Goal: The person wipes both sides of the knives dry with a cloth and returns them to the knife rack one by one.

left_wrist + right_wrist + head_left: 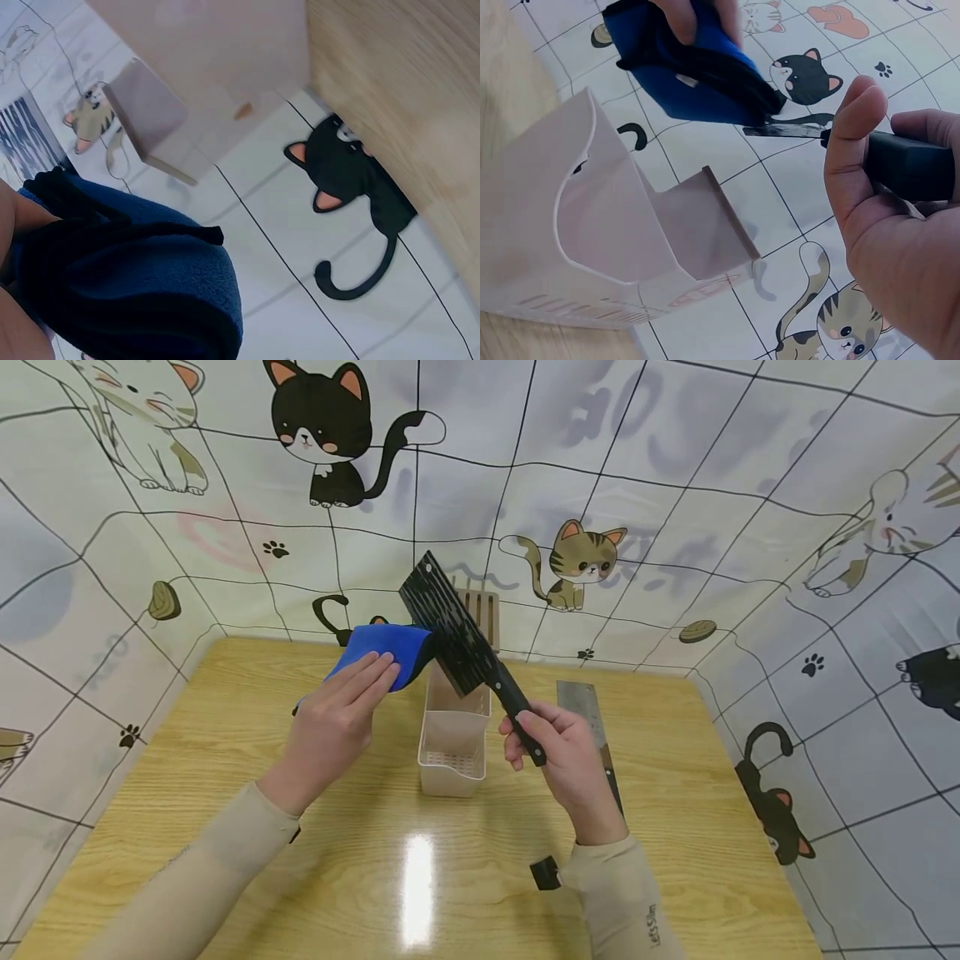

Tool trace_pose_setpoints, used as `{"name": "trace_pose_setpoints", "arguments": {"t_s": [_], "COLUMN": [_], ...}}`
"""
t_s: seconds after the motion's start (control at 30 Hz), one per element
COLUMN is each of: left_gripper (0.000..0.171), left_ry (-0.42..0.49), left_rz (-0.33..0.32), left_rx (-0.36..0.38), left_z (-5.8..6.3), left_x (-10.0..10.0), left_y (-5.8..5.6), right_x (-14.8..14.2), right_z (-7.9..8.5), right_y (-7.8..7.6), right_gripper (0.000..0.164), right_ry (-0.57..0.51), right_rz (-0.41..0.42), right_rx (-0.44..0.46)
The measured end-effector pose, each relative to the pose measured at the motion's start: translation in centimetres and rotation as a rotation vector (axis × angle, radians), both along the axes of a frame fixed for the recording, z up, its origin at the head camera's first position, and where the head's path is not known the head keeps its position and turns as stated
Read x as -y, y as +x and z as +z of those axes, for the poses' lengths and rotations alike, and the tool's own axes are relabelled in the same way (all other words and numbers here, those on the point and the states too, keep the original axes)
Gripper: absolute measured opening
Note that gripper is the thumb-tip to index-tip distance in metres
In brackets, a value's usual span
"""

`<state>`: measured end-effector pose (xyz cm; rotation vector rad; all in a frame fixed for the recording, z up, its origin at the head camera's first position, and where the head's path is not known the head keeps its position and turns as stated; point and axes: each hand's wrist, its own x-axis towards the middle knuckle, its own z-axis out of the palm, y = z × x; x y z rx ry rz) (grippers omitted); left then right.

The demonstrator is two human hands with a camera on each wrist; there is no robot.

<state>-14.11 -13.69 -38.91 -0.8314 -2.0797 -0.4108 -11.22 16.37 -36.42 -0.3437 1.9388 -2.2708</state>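
My right hand (564,758) grips the black handle (517,702) of a cleaver, its fingers curled round it. The broad blade (448,625), dark and streaked in the head view, slants up to the left above the table. In my left hand (337,720) is a blue cloth (386,645) with black edging, held between fingers and thumb. The cloth's black edge is right at the left side of the blade. In the right wrist view the blade (787,131) appears nearly edge-on, with the folded cloth (682,82) against its tip.
A pale plastic knife holder (452,752) with open compartments stands below the blade, a slotted board (480,614) rising at its back. Another cleaver (581,703) lies on the wooden table (360,860) at the right. Cat-printed sheeting (465,468) walls the back and sides.
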Motion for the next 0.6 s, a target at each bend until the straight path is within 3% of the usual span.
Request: {"name": "trace_pose_setpoints", "arguments": {"t_s": [0.3,0.6], "left_gripper": [0.050,0.053], "left_ry": [-0.049,-0.074], "left_rz": [0.052,0.083], "left_rx": [0.024,0.096], "left_z": [-1.2,-3.8], "left_x": [3.4,6.7], "left_y": [0.0,0.1], "right_x": [-0.3,-0.1], "right_z": [0.4,0.6], "right_y": [0.2,0.6], "right_gripper": [0.024,0.021], "right_ry": [0.019,0.043], "right_rz": [0.000,-0.015], "right_rx": [-0.011,-0.019]}}
